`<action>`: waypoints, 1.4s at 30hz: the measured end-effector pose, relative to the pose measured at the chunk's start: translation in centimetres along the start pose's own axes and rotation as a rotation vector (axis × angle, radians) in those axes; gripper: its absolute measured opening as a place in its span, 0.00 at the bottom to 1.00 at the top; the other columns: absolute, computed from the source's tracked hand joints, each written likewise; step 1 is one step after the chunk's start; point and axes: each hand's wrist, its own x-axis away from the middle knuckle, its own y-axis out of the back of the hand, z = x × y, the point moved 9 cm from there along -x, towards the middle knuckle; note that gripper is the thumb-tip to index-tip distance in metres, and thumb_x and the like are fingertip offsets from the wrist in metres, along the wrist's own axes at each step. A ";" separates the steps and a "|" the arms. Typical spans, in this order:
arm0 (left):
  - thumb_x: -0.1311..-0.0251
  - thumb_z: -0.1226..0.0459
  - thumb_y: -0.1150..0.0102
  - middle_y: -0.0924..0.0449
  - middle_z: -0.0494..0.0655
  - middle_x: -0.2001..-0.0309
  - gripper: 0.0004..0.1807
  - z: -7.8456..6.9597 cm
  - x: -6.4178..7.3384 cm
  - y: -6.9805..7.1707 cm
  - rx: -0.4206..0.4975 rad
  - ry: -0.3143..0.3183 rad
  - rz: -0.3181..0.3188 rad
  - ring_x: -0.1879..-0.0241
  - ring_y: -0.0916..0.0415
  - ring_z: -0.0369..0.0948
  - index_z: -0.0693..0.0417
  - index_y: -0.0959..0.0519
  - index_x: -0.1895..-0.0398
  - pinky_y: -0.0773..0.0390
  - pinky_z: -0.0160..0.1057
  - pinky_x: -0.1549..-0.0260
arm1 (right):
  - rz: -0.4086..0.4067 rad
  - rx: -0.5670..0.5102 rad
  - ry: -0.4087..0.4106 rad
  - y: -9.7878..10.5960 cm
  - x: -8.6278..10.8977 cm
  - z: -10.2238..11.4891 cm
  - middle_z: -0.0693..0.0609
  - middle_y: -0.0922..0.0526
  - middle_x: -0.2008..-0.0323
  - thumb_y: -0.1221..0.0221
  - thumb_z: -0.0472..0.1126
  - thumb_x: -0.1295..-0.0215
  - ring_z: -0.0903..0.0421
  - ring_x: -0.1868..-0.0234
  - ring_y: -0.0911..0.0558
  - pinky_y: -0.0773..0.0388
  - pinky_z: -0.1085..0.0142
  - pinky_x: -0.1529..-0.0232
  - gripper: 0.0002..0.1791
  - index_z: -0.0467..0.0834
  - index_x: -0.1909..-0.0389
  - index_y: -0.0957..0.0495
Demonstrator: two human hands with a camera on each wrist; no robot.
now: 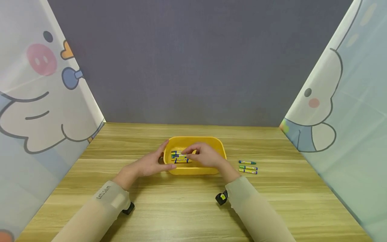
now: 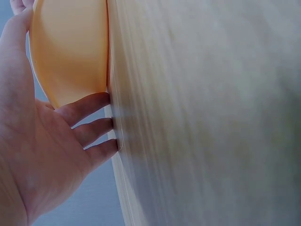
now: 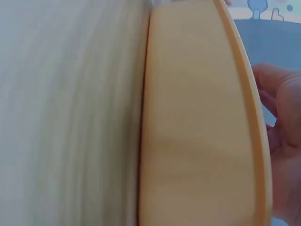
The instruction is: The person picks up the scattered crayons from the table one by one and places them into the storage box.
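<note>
A yellow basket (image 1: 196, 171) sits on the table, with several crayons (image 1: 182, 161) in yellow and blue wrappers lying side by side in its left part. My left hand (image 1: 148, 164) holds the basket's left end, fingers spread along the outside and thumb on the front rim. In the left wrist view, its lower fingertips touch the table. My right hand (image 1: 205, 155) reaches inside over the front rim and pinches a crayon at its right end, among the others. In the right wrist view the basket wall (image 3: 197, 117) hides the fingertips.
Right of the basket lie three crayons (image 1: 248, 167) in a column, with dark green, light green and yellow tips. A grey panel (image 1: 193, 60) stands behind the wooden table (image 1: 175, 208). Printed cartoon sheets (image 1: 341, 134) flank both sides.
</note>
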 end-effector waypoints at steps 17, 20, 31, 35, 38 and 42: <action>0.35 0.28 0.34 0.29 0.59 0.19 0.69 -0.3 0.1 0.2 0.002 -0.007 -0.005 0.24 0.26 0.57 0.43 0.66 0.07 0.30 0.65 0.24 | 0.032 0.027 -0.112 -2.3 -1.1 -0.8 0.56 0.07 0.52 0.35 0.38 0.22 0.58 0.63 0.21 0.24 0.65 0.58 0.10 0.49 0.50 0.06; 0.35 0.28 0.35 0.29 0.59 0.19 0.69 -0.2 0.2 0.2 0.005 -0.002 -0.005 0.25 0.26 0.57 0.43 0.67 0.07 0.29 0.65 0.25 | 0.051 0.035 -0.140 -2.6 -1.3 -1.2 0.56 0.07 0.55 0.35 0.37 0.22 0.58 0.66 0.21 0.22 0.65 0.60 0.10 0.49 0.52 0.06; 0.35 0.28 0.34 0.28 0.60 0.20 0.69 -0.2 0.2 0.1 0.016 -0.004 -0.010 0.26 0.24 0.57 0.43 0.67 0.07 0.28 0.65 0.26 | 0.059 0.052 -0.193 -3.0 -1.5 -1.5 0.54 0.09 0.62 0.32 0.31 0.27 0.58 0.66 0.22 0.23 0.66 0.61 0.10 0.48 0.57 0.06; 0.35 0.28 0.34 0.29 0.60 0.20 0.69 -0.2 0.3 0.2 0.012 -0.003 -0.012 0.25 0.25 0.58 0.43 0.67 0.07 0.28 0.66 0.26 | 0.061 0.063 -0.185 -3.0 -1.6 -1.5 0.53 0.10 0.66 0.33 0.30 0.28 0.59 0.69 0.24 0.24 0.67 0.63 0.11 0.47 0.57 0.06; 0.35 0.28 0.34 0.28 0.60 0.20 0.69 -0.3 0.3 0.1 0.016 -0.007 -0.011 0.25 0.25 0.58 0.43 0.67 0.07 0.28 0.66 0.26 | 0.059 0.061 -0.189 -3.0 -1.5 -1.6 0.54 0.11 0.68 0.33 0.30 0.28 0.59 0.70 0.25 0.25 0.67 0.64 0.11 0.48 0.57 0.06; 0.35 0.28 0.35 0.27 0.60 0.21 0.69 -0.3 0.2 -0.1 0.016 -0.008 -0.008 0.26 0.24 0.57 0.42 0.67 0.07 0.28 0.66 0.27 | 0.052 0.055 -0.192 -2.9 -1.4 -1.7 0.54 0.12 0.69 0.32 0.30 0.28 0.59 0.71 0.25 0.26 0.68 0.65 0.11 0.48 0.56 0.06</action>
